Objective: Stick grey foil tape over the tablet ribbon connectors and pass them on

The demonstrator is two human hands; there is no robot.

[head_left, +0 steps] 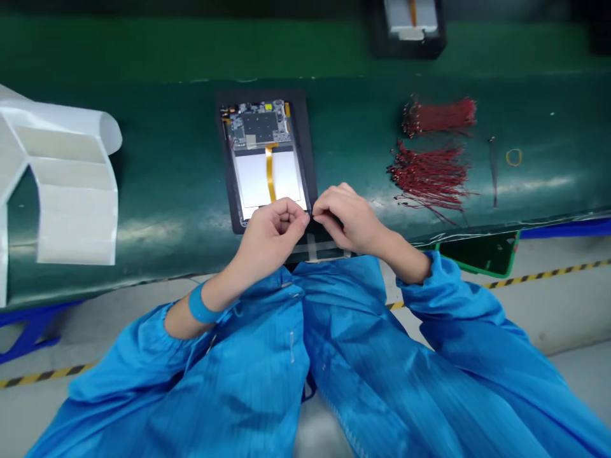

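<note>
An opened tablet [243, 175] lies face down on a black pad [305, 146], its circuit board [260, 124] at the far end. A yellow-orange ribbon cable [270, 175] runs over the white panel inside. Over the tablet's near right corner, my left hand [272, 238] has thumb and forefinger pinched together. Close beside it, my right hand [351, 219] pinches from the right, the fingertips of both almost meeting. Something tiny and dark shows between the fingertips, too small to name.
Two bundles of thin red wires [429, 175] lie right of the tablet, with a single dark wire [493, 172] and a yellow rubber band [514, 157] farther right. White folded sheeting [76, 184] is at left. Another opened device [410, 28] sits at the back. A green-rimmed tray [482, 254] is below the table edge.
</note>
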